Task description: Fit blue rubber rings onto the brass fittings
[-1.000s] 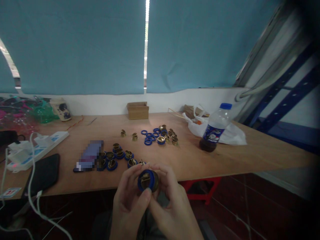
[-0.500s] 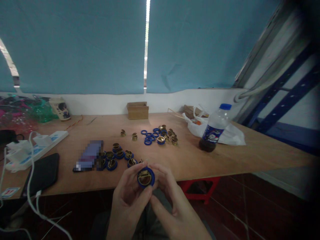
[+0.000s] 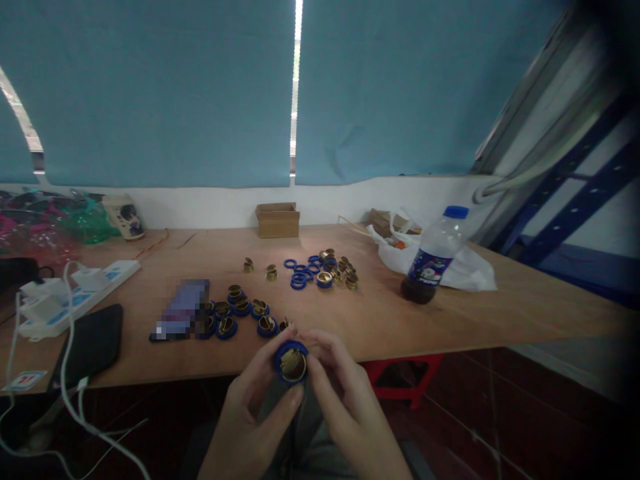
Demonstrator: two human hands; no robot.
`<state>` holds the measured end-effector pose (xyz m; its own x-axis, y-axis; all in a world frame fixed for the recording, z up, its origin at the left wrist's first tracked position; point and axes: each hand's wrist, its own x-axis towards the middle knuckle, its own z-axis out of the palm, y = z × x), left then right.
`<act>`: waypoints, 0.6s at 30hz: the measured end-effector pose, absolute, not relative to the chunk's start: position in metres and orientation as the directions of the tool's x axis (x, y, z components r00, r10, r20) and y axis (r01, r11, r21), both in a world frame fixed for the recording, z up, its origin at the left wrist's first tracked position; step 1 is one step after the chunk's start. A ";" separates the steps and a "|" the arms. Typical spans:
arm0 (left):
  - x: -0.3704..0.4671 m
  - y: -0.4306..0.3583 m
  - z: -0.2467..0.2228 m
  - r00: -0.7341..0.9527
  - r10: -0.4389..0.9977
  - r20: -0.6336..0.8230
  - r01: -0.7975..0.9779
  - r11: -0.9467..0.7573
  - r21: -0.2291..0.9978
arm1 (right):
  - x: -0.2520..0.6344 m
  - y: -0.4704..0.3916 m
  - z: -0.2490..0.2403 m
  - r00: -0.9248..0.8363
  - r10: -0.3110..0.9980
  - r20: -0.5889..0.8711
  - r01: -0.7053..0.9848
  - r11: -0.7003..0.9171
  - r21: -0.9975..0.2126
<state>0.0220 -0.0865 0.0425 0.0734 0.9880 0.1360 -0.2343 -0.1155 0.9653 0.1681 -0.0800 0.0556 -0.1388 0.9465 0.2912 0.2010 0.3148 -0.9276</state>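
Between my hands, just off the table's front edge, is a round brass-coloured metal piece with a blue ring around it (image 3: 292, 363). My left hand (image 3: 260, 403) grips its left and lower side with thumb and fingers. On the other side, my right hand (image 3: 337, 387) has its thumb and fingertips against the ring's right edge. Several brass pieces fitted with blue rings (image 3: 241, 305) lie on the table beyond my left hand. Farther back are loose blue rings (image 3: 299, 281) and bare brass pieces (image 3: 351, 279).
A phone (image 3: 183, 307), a black tablet-like slab (image 3: 95, 341) and a power strip (image 3: 83, 300) with white cables lie left. A cardboard box (image 3: 278, 221) stands at the back. To the right are a drink bottle (image 3: 434, 257) and a white plastic bag (image 3: 467, 270). A red stool (image 3: 407, 380) is below.
The ringed brass piece has turned slightly between my fingers, and its flat brass part now faces me more. My right thumb has moved up to the ring's right edge.
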 end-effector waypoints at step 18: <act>0.005 -0.081 0.040 0.248 0.958 0.146 0.026 -0.158 0.987 | 0.175 -0.082 0.049 -0.113 0.919 0.378 0.400 0.390 -0.829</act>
<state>0.0048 -0.0808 0.0399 0.2484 0.9575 0.1464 0.0262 -0.1578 0.9871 0.1753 -0.0822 0.0488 -0.1130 0.9189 0.3781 0.4004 0.3904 -0.8291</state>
